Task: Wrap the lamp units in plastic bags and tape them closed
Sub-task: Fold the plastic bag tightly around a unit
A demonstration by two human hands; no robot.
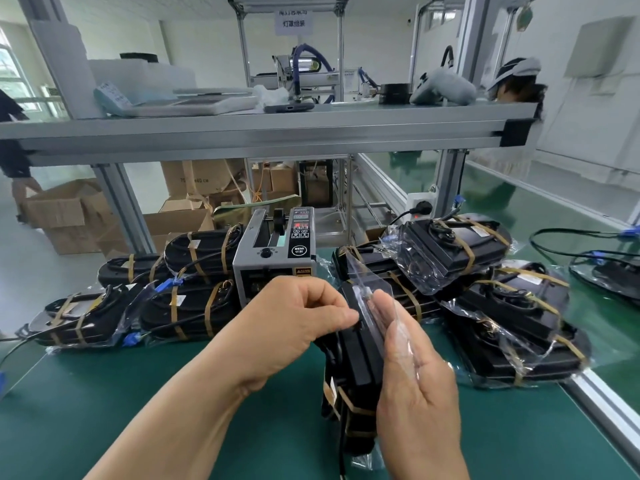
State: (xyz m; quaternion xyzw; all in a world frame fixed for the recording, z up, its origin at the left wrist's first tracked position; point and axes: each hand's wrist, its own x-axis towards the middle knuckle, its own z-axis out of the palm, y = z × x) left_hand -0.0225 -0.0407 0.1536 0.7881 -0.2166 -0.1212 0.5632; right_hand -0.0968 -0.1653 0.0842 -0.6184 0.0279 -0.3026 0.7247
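As left hand [298,320] pinches bag [363,282] (edge), stacks [485,292] flank

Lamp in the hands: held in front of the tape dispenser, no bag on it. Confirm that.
One thing is wrong: the head view shows the lamp inside a clear plastic bag, pinched by the left hand, the right hand flat against it. It is in front of the tape dispenser.

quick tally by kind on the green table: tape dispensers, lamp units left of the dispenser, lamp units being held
tape dispenser: 1
lamp units left of it: 4
held lamp unit: 1
total: 6
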